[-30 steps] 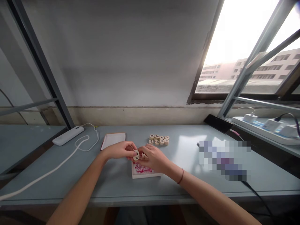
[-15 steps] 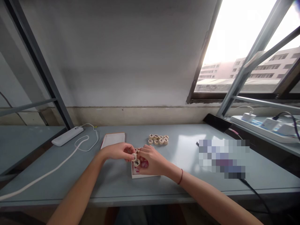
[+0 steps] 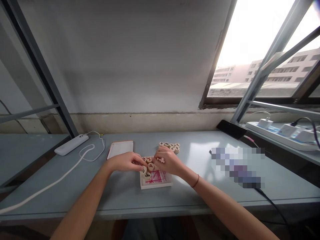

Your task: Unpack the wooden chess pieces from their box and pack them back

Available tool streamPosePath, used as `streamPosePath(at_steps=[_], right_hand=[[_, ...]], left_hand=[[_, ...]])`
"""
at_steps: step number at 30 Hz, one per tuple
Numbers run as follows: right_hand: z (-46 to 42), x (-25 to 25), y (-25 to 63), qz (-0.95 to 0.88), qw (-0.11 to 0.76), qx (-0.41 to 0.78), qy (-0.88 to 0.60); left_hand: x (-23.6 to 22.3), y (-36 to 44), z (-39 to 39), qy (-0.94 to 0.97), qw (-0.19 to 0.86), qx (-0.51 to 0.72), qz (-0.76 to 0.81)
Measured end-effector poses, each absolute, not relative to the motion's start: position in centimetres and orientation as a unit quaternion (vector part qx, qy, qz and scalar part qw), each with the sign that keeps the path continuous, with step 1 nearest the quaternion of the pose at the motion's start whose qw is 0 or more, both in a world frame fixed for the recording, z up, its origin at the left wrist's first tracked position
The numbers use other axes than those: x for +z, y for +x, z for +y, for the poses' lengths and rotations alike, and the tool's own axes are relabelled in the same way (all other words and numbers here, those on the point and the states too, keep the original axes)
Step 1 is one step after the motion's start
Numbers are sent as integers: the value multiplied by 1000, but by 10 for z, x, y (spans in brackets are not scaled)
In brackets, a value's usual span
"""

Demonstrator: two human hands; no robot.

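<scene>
A shallow white box (image 3: 157, 186) with a red-lined sheet inside lies in front of me, holding several round wooden Chinese chess pieces. My left hand (image 3: 127, 162) is at the box's left side, thumb and finger closed on a pale Chinese chess piece (image 3: 143, 169). Just below that sits a black-marked piece (image 3: 147, 176). A red-marked piece (image 3: 150, 166) lies between my hands. Over the box's far right part is my right hand (image 3: 170, 162), its fingers curled together; whatever they grip is hidden. Another red-marked piece (image 3: 161, 160) shows beside those fingers.
Beyond my right hand stands a cluster of black-marked pieces (image 3: 172, 146), partly covered. The box lid (image 3: 121, 148) lies at the left. Further left are a white power bank (image 3: 71, 144) and its cable. A blurred patch (image 3: 237, 168) and a power strip (image 3: 282, 136) are at the right.
My right hand has moved up and right, uncovering the red-lined sheet and some red-marked pieces. My left hand has stayed nearly in place, its piece slightly lower.
</scene>
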State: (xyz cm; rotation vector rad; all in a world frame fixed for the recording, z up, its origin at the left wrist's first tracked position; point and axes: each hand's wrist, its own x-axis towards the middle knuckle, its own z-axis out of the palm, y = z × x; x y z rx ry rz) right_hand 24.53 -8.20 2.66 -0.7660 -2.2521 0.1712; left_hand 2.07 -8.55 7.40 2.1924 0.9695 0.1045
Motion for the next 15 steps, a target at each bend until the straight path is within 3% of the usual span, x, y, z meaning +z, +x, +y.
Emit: streamPosePath(at_steps=[10, 15], right_hand=[[-40, 30, 289, -758, 440, 43, -480], [-21, 17, 302, -812, 371, -19, -451]], left_hand=[[68, 39, -96, 871, 298, 64, 386], [69, 45, -104, 888, 283, 57, 357]])
